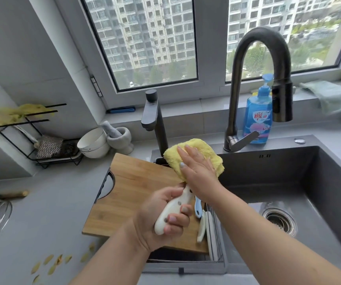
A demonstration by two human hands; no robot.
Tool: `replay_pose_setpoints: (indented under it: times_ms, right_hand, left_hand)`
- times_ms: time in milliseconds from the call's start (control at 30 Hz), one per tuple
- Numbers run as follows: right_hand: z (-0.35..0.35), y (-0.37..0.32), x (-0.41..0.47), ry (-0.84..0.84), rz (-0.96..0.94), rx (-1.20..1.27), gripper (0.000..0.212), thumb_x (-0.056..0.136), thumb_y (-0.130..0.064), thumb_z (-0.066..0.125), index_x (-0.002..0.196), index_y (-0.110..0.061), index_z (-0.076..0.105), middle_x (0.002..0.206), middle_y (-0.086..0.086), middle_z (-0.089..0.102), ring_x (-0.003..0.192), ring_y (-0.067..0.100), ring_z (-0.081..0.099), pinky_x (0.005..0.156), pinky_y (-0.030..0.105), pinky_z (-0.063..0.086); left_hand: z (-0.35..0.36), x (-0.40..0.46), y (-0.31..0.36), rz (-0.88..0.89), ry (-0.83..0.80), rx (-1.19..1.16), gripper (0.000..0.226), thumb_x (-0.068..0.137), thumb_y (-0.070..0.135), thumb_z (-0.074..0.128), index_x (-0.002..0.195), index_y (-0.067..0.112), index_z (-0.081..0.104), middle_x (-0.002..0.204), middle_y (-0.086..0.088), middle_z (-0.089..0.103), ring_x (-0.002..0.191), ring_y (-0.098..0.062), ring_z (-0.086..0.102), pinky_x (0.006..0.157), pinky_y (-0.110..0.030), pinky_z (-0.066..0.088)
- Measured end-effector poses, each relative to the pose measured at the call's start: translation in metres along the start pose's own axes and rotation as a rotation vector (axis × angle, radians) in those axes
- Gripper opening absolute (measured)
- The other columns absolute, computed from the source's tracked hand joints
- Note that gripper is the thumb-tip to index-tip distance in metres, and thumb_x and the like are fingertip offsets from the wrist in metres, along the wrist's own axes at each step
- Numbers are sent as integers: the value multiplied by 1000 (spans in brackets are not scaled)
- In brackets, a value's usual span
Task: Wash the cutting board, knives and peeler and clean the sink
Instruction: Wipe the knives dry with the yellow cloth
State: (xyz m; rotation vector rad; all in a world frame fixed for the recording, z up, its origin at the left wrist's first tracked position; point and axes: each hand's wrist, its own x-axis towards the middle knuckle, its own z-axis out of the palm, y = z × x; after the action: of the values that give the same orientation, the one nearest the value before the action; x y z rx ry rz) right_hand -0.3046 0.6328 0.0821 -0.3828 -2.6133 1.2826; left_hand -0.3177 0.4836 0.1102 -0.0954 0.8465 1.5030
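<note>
My left hand (161,212) grips the white handle of a knife (173,210) above the wooden cutting board (132,194). The blade is hidden inside a folded yellow cloth (196,149). My right hand (198,171) lies flat on that cloth with straight fingers, pressing it around the blade. The board rests across the left end of the dark grey sink (288,182). A blue-handled peeler (198,208) and a white-handled knife (201,229) lie on the board's right edge, beside a wire rack (216,239) in the sink.
A tall dark tap (256,79) arches over the sink, a smaller tap (153,118) to its left. Blue soap bottle (260,112) stands behind. The drain (278,221) is at the basin's right. Bowls (93,142), a mortar (120,136) and peel scraps (52,262) sit on the left counter.
</note>
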Motion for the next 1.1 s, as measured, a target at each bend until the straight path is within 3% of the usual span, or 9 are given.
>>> replay_pose_setpoints:
  times_ms: [67,233,333,400,533,667,767,933,1100]
  right_hand:
    - [-7,7,10,15,52,-80,48,103,-32,26,150,-40,21,160,-15,6,146,5,-6,117,40,-14]
    - [-23,34,29,123,161,-165,47,104,-32,25,151,-35,24,160,-9,13,147,13,6,119,40,1]
    - [-19,55,40,188,163,-9,47,102,-31,27,148,-30,34,152,-2,34,139,22,30,114,39,21]
    - [-13,59,46,233,253,214,41,100,-33,32,136,-25,50,137,3,51,121,23,48,104,38,35]
    - [-10,58,43,176,648,1204,35,98,-38,46,86,-10,63,90,13,64,73,27,65,72,41,55]
    - [12,42,27,46,692,1609,43,101,-30,33,93,-3,66,93,19,69,81,31,69,80,47,55]
    - [27,4,14,79,666,1595,35,103,-22,35,85,-6,61,77,17,59,63,24,61,73,33,52]
    - [51,-35,-8,18,591,1325,16,102,-5,38,105,-1,53,72,14,67,56,24,66,56,37,56]
    - [62,-46,-4,65,563,1218,12,98,-4,49,104,1,57,86,16,67,71,28,65,73,45,55]
  left_hand:
    - [-4,-3,-4,16,-65,-80,15,85,11,57,98,12,49,63,-9,42,32,-16,45,28,-16,34]
    - [-10,-22,-13,57,-186,-141,53,72,-5,69,118,15,53,67,-15,44,34,-21,49,29,-19,39]
    - [-19,-28,-18,52,-213,-161,64,72,-9,65,128,17,50,68,-16,45,35,-23,50,30,-22,42]
    - [-26,-32,-21,60,-197,-176,74,75,-9,61,136,24,38,69,-16,46,36,-24,52,31,-23,43]
    - [-38,-39,-24,120,-214,-150,68,77,-6,61,133,24,37,69,-16,47,36,-22,52,31,-23,44]
    - [-39,-44,-16,140,-198,-36,34,77,5,69,106,5,53,60,-12,47,34,-18,50,29,-20,41]
    - [-35,-45,-14,76,-37,110,35,83,29,70,76,0,52,49,-9,50,31,-15,47,27,-19,38]
    - [-36,-43,-17,325,497,544,29,100,38,45,101,9,45,68,-9,53,43,-16,44,33,-18,33]
    - [-36,-55,-21,296,469,476,28,101,39,43,99,10,42,66,-7,48,39,-13,41,32,-16,33]
